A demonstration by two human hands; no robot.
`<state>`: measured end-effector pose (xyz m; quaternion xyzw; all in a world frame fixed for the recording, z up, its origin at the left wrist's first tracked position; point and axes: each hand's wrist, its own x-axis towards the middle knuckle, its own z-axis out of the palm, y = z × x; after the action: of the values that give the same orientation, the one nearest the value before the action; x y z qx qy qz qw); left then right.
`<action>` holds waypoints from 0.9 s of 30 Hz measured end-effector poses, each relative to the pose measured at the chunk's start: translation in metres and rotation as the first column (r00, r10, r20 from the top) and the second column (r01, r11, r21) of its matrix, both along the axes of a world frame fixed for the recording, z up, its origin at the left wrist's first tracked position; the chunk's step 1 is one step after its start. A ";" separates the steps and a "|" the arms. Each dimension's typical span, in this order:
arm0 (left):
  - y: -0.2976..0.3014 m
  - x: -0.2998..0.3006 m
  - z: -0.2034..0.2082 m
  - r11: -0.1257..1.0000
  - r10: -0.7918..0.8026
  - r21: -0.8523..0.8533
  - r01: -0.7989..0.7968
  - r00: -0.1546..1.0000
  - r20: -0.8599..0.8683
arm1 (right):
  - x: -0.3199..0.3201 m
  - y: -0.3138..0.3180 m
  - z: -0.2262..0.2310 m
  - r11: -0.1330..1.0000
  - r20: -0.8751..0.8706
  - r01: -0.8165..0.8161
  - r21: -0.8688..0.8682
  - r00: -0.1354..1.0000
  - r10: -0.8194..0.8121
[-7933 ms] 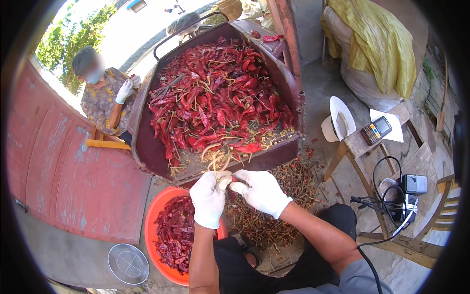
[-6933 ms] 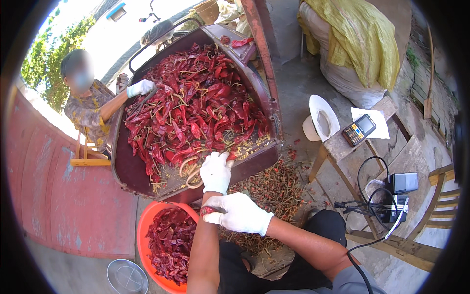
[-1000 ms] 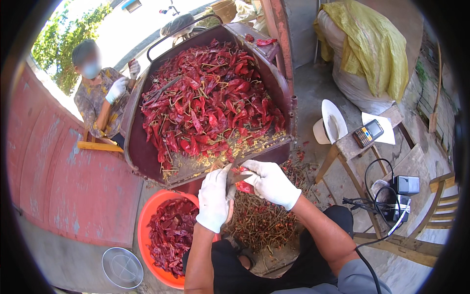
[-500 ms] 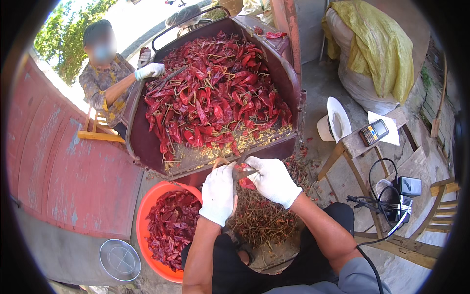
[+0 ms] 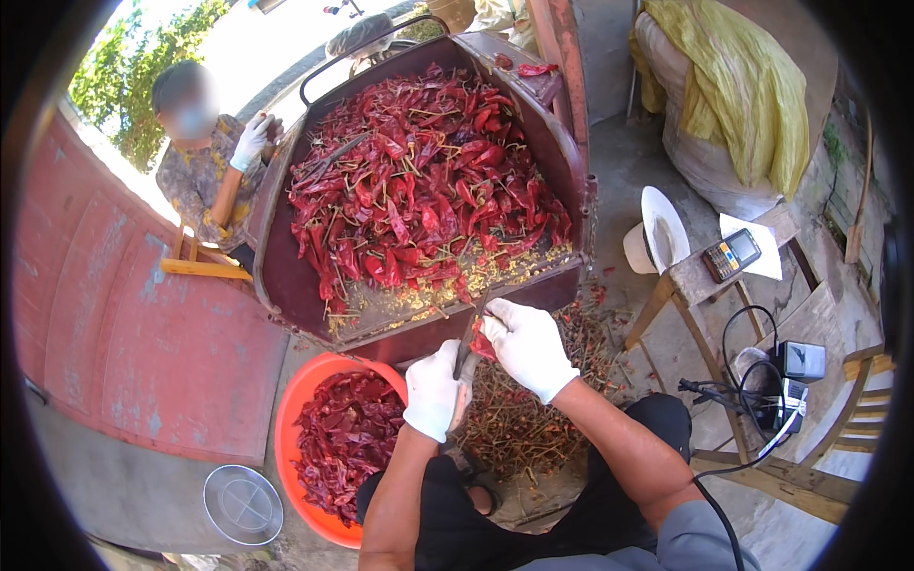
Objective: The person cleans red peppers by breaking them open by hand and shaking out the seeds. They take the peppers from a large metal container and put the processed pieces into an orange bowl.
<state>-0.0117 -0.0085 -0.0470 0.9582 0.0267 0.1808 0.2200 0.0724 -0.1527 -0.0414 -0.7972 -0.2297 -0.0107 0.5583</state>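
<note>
My left hand point(image 5: 433, 390), in a white glove, is closed on a pair of dark scissors point(image 5: 466, 350), the blades pointing up and away from me. Close beside it, my white-gloved right hand point(image 5: 529, 349) pinches a red dried chili pepper point(image 5: 483, 346) against the blades. The fingers hide part of the pepper and the scissors' handles. Just beyond my hands, a big heap of red dried chilies point(image 5: 419, 181) with stems fills a dark red metal bin point(image 5: 562, 285). An orange-red basin point(image 5: 287, 447) to my left holds chili pieces.
Cut stems point(image 5: 519, 419) lie piled between my legs. A round sieve point(image 5: 243, 504) rests on the floor at left. Across the bin's left side sits a co-worker point(image 5: 205, 171) in white gloves. At right are a wooden stool point(image 5: 685, 276) with a handheld device point(image 5: 731, 255), a hat point(image 5: 657, 233) and cables.
My left hand has dropped slightly and the scissor blades now look closer together, pointing up. My right hand has shifted a little. The co-worker's gloved hand has moved from the heap up toward their chest.
</note>
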 end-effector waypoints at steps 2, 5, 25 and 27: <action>-0.006 0.001 0.002 0.988 0.005 -0.157 -0.013 0.999 -0.051 | 0.002 0.002 -0.004 0.999 0.033 0.025 0.028 0.999 -0.026; -0.006 -0.004 0.009 0.580 0.011 -0.811 -0.083 0.995 -0.094 | 0.004 -0.002 0.005 0.996 -0.053 0.049 0.076 0.998 -0.045; 0.163 0.076 -0.010 0.774 0.610 0.153 -0.615 0.659 -0.440 | 0.030 -0.035 0.034 0.531 -0.579 0.281 0.800 0.593 0.559; 0.173 0.077 -0.018 0.768 0.633 0.342 -0.541 0.723 -0.278 | 0.030 -0.034 0.037 0.473 -0.567 0.320 0.821 0.561 0.604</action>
<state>0.0649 0.1641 -0.0649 0.9344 0.3510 0.0554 0.0256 0.1023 -0.1869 -0.0047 -0.2793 0.0168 0.2963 0.9132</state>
